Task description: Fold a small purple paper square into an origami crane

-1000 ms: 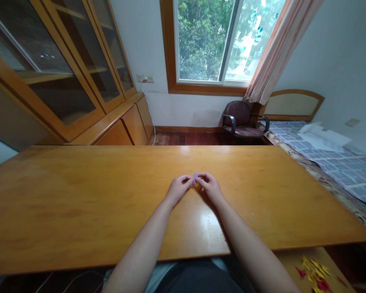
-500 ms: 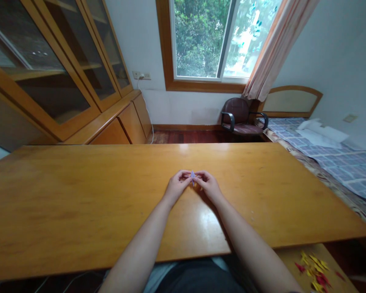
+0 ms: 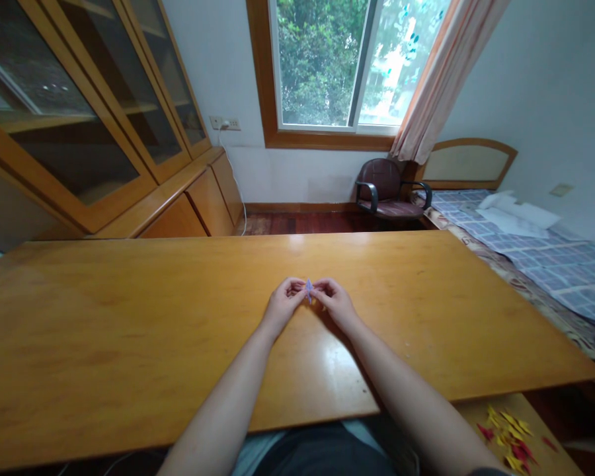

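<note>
A small purple folded paper (image 3: 309, 291) is held upright between my two hands, a little above the wooden table (image 3: 129, 330) or touching it; I cannot tell which. My left hand (image 3: 283, 303) pinches its left side with thumb and forefinger, the other fingers curled behind. From the right, my right hand (image 3: 336, 301) pinches the opposite side in the same way. The fingertips nearly meet and cover part of the paper, so its exact folded shape is too small to make out.
Several yellow and red folded paper pieces (image 3: 510, 433) lie on a lower wooden surface (image 3: 476, 413) at the bottom right. Beyond the table stand a maroon armchair (image 3: 384, 188) and a bed (image 3: 540, 244). A glass-door cabinet (image 3: 143, 192) fills the left.
The view has shifted slightly, moving the room a little left in the picture. Both hands keep their pinch, with the purple paper showing a little more narrowly between them.
</note>
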Tool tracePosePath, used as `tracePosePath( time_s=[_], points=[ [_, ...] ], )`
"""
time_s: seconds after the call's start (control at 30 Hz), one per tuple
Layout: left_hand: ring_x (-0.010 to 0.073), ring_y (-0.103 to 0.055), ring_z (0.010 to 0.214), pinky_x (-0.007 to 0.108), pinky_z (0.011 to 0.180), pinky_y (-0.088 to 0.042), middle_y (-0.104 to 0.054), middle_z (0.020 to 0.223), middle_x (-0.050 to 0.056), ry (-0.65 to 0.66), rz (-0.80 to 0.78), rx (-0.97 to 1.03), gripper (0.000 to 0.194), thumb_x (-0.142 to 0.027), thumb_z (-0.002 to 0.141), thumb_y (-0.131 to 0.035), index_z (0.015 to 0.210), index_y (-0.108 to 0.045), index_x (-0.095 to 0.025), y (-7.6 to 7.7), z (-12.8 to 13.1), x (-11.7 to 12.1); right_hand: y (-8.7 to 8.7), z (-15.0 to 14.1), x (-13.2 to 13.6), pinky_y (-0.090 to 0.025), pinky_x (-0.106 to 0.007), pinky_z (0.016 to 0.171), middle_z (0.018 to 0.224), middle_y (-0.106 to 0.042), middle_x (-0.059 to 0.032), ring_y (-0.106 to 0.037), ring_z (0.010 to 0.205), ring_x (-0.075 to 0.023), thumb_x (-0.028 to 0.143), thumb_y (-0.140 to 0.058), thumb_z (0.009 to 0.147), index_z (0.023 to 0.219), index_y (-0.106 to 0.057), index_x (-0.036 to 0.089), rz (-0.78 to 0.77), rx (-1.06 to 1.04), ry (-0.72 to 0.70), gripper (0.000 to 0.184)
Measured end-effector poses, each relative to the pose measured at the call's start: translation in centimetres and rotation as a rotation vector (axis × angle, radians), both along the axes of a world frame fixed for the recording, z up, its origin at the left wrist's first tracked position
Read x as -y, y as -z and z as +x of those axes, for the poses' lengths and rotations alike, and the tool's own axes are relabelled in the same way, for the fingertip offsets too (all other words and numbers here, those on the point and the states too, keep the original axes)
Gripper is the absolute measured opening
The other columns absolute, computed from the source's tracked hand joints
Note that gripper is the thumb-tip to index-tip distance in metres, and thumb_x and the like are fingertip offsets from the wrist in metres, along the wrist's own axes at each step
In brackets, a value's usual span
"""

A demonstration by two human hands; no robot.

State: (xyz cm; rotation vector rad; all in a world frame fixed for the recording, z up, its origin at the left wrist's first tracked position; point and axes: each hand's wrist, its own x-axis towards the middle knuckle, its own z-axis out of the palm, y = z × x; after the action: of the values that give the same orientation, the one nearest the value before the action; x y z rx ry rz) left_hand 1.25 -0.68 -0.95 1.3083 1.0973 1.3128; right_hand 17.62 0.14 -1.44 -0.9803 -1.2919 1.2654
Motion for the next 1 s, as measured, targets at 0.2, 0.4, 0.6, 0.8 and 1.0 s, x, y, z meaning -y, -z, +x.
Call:
tracePosePath(
  time_s=[0.2,0.4,0.6,0.8,1.0],
  points=[
    [0.0165,-0.064,0.080,0.029,0.078,-0.052,-0.068,0.084,0.002,-0.012,-0.037,0.018,0.027,-0.036,0.072,-0.075,0.088,-0.064,-0.017,-0.3,0.1,-0.2,-0.4,0.2,-0.3,-0.044,-0.028,0.067,0.079,-0.068,-0.0018,-0.060,0.072,-0.0160,0.042,-0.079,0.072,0.088,-0.067,0.019,-0.038,-0.042,-0.063,0.032],
    [0.0166,-0.064,0.077,0.028,0.074,-0.050,-0.067,0.081,0.002,-0.039,-0.078,-0.001,0.026,-0.037,0.073,-0.074,0.085,-0.064,-0.017,-0.3,0.3,-0.4,-1.0,0.8,-0.8,-0.037,-0.024,0.056,0.077,-0.066,-0.0007,-0.054,0.061,-0.0123,0.046,-0.080,0.071,0.090,-0.066,0.018,-0.159,-0.039,-0.167,0.037],
    [0.0165,-0.065,0.076,0.028,0.074,-0.050,-0.068,0.079,0.002,0.040,-0.135,0.043,0.032,-0.037,0.069,-0.078,0.088,-0.062,-0.016,0.0,-0.4,-1.3,-1.4,0.8,-1.6,-0.036,-0.024,0.055,0.068,-0.064,0.0004,-0.051,0.057,-0.0115,0.047,-0.080,0.070,0.085,-0.068,0.016,-0.179,0.009,-0.234,0.037],
    [0.0168,-0.066,0.078,0.028,0.076,-0.051,-0.069,0.080,0.002,0.029,-0.136,0.046,0.032,-0.039,0.068,-0.078,0.086,-0.063,-0.016,-0.1,-0.6,-2.6,-1.4,0.3,-2.6,-0.036,-0.024,0.054,0.061,-0.061,0.0021,-0.051,0.055,-0.0114,0.050,-0.078,0.071,0.082,-0.067,0.015,-0.169,-0.002,-0.219,0.038],
    [0.0175,-0.067,0.079,0.029,0.078,-0.052,-0.070,0.081,0.002,0.021,-0.129,0.060,0.030,-0.038,0.070,-0.077,0.086,-0.064,-0.017,-0.3,-0.7,-2.3,-1.3,0.3,-2.2,-0.039,-0.023,0.054,0.072,-0.066,-0.0006,-0.053,0.058,-0.0118,0.045,-0.077,0.073,0.089,-0.070,0.017,-0.101,0.007,-0.175,0.033]
  ],
)
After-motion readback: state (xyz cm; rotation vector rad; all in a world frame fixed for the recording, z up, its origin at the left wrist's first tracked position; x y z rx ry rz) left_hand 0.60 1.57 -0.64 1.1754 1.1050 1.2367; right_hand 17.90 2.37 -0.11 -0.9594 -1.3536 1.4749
